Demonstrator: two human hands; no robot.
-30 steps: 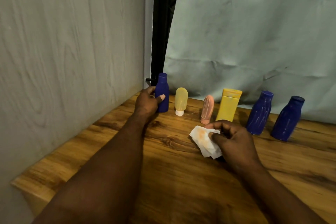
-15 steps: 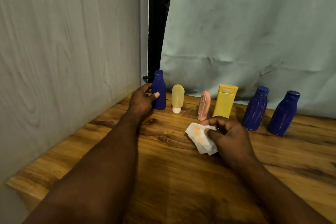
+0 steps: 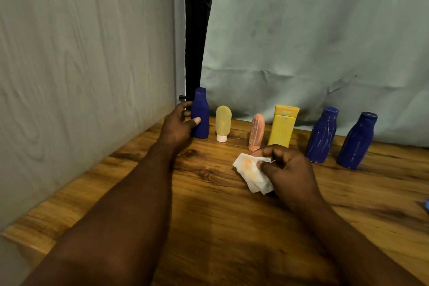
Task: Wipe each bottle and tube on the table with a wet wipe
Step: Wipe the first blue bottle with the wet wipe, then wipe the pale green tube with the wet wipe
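Wooden bench [image 3: 209,216], six containers lined up along its back edge.
Left to right, all standing: blue bottle by the wall [image 3: 201,118], pale yellow tube [image 3: 223,122] on its white cap, pink tube [image 3: 256,131], yellow bottle [image 3: 282,127], then second blue bottle [image 3: 321,134] and third blue bottle [image 3: 356,141], close but apart.

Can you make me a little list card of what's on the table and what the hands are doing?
left hand: grips the left blue bottle, standing upright
right hand: pinches the wipe, stained orange
row after that bottle: pale yellow tube, pink tube, yellow bottle, middle blue bottle, right blue bottle
surface: wooden table
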